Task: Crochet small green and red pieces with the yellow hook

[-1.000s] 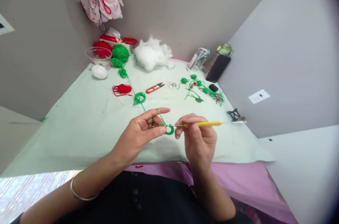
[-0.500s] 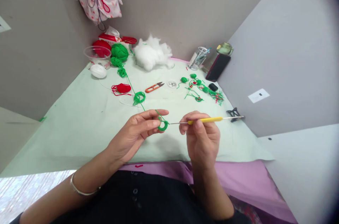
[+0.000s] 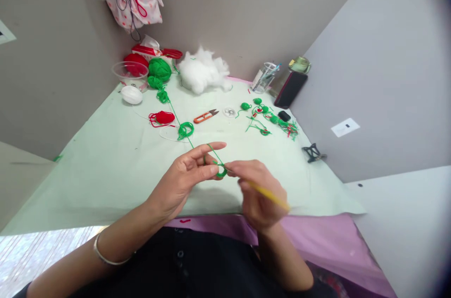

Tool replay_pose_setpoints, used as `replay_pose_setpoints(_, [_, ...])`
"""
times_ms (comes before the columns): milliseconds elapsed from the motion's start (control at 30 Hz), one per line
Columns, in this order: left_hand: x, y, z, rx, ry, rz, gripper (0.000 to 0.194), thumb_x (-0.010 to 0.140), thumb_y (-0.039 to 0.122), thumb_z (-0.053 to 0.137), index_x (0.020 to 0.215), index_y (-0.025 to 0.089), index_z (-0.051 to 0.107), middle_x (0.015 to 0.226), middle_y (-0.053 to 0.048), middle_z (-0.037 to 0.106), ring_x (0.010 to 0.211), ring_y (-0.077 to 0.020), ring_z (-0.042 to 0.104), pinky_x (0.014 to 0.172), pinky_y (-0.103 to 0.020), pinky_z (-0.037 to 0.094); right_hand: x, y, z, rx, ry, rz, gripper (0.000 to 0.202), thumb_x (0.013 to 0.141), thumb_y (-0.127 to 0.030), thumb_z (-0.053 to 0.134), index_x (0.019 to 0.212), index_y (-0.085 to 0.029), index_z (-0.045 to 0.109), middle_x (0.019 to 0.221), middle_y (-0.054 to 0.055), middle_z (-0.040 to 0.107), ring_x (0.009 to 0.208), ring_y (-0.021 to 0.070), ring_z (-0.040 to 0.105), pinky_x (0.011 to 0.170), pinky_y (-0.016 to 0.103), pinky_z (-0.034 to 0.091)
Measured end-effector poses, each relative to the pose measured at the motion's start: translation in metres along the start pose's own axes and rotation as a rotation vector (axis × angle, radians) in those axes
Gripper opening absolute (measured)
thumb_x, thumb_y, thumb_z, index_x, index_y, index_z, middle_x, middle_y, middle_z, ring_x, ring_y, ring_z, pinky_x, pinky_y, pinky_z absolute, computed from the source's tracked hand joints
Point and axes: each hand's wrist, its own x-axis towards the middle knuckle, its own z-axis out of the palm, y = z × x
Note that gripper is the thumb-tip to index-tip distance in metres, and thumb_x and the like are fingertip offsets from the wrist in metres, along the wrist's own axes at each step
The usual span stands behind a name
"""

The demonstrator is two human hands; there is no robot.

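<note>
Carefully, green ring (image 3: 221, 174) in left hand (image 3: 188, 171).

Gray walls (image 3: 225, 7), white wall plate (image 3: 345, 127), pale-green-covered table (image 3: 105, 162)

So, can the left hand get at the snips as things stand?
Probably, once freed: the snips lie uncovered on the cloth beyond the left hand. For now it pinches the green ring, with yarn looped over a finger, which could snag.
</note>
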Motion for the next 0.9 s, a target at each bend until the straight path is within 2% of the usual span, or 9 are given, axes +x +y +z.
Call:
replay_pose_setpoints(67, [0.001, -0.001, 0.000, -0.067, -0.017, -0.046, 0.043, 0.080, 0.025, 0.086, 0.122, 0.027, 0.079, 0.080, 0.002, 0.063, 0.076, -0.0099, 0.058, 0.077, -0.022, 0.049, -0.005, 0.000, 0.001, -0.235, -0.063, -0.193, 0.039, 0.094, -0.008, 0.067, 0.127, -0.028, 0.071, 0.113, 0.007, 0.077, 0.101, 0.0214, 0.076, 0.080, 0.034, 0.066])
replay_pose_setpoints(133, [0.003, -0.001, -0.002, -0.119, -0.049, -0.109, 0.042, 0.082, 0.026, 0.085, 0.123, 0.024, 0.078, 0.084, 0.000, 0.065, 0.076, -0.0095, 0.058, 0.078, -0.023, 0.051, -0.007, 0.001, 0.002, -0.284, -0.053, -0.227, 0.042, 0.093, -0.005, 0.067, 0.128, -0.028, 0.072, 0.118, 0.008, 0.075, 0.104, 0.0210, 0.075, 0.082, 0.033, 0.065])
replay_pose_setpoints(300, [0.003, 0.000, -0.004, -0.060, -0.034, -0.084, 0.037, 0.081, 0.025, 0.086, 0.118, 0.023, 0.081, 0.082, 0.002, 0.062, 0.078, -0.0094, 0.059, 0.081, -0.023, 0.051, 0.005, 0.004, 0.005, 0.287, 0.148, 0.186, 0.024, 0.104, -0.019, 0.052, 0.113, -0.025, 0.074, 0.094, 0.004, 0.074, 0.071, 0.0158, 0.071, 0.062, 0.033, 0.062])
replay_pose_setpoints(400, [0.001, -0.002, -0.002, 0.061, -0.002, 0.036, 0.042, 0.080, 0.023, 0.087, 0.120, 0.028, 0.080, 0.081, 0.004, 0.063, 0.082, -0.0094, 0.060, 0.083, -0.021, 0.049, 0.008, 0.004, 0.007, 0.426, 0.129, 0.300, 0.024, 0.106, -0.024, 0.051, 0.107, -0.026, 0.074, 0.089, 0.003, 0.073, 0.061, 0.0138, 0.067, 0.053, 0.030, 0.058])
replay_pose_setpoints(533, [0.000, -0.008, 0.003, 0.042, 0.017, 0.070, 0.049, 0.080, 0.025, 0.089, 0.127, 0.029, 0.077, 0.084, 0.003, 0.066, 0.086, -0.0119, 0.063, 0.090, -0.026, 0.050, -0.005, 0.006, 0.016, -0.097, 0.120, 0.028, 0.031, 0.095, -0.014, 0.067, 0.116, -0.034, 0.078, 0.105, 0.005, 0.076, 0.088, 0.0201, 0.073, 0.070, 0.035, 0.062])
replay_pose_setpoints(633, [0.001, -0.007, 0.004, -0.042, -0.029, -0.025, 0.049, 0.078, 0.029, 0.089, 0.125, 0.024, 0.078, 0.082, 0.002, 0.067, 0.084, -0.0139, 0.064, 0.089, -0.029, 0.051, -0.011, 0.008, 0.020, -0.226, 0.152, -0.117, 0.043, 0.091, -0.011, 0.071, 0.124, -0.038, 0.075, 0.115, 0.006, 0.075, 0.096, 0.0224, 0.072, 0.072, 0.037, 0.063])
replay_pose_setpoints(700, [0.002, -0.004, 0.001, -0.089, -0.061, -0.100, 0.045, 0.078, 0.028, 0.088, 0.122, 0.022, 0.079, 0.085, 0.000, 0.068, 0.085, -0.0144, 0.063, 0.089, -0.030, 0.051, -0.008, 0.008, 0.017, -0.132, 0.157, -0.065, 0.037, 0.095, -0.012, 0.066, 0.123, -0.035, 0.075, 0.109, 0.007, 0.076, 0.093, 0.0224, 0.072, 0.071, 0.038, 0.062])
replay_pose_setpoints(767, [0.004, 0.000, -0.002, -0.109, -0.070, -0.129, 0.036, 0.080, 0.026, 0.085, 0.115, 0.020, 0.082, 0.088, -0.002, 0.068, 0.084, -0.0140, 0.062, 0.089, -0.030, 0.050, 0.000, 0.006, 0.012, 0.063, 0.208, 0.082, 0.028, 0.099, -0.015, 0.060, 0.115, -0.030, 0.076, 0.097, 0.006, 0.076, 0.082, 0.0197, 0.071, 0.067, 0.037, 0.060])
replay_pose_setpoints(900, [0.004, 0.003, -0.005, -0.024, -0.053, -0.067, 0.021, 0.081, 0.024, 0.082, 0.102, 0.020, 0.085, 0.085, -0.002, 0.067, 0.081, -0.0133, 0.058, 0.081, -0.026, 0.048, 0.013, 0.004, 0.006, 0.457, 0.257, 0.321, 0.018, 0.102, -0.026, 0.058, 0.100, -0.024, 0.076, 0.083, 0.003, 0.072, 0.060, 0.0135, 0.061, 0.055, 0.030, 0.054])
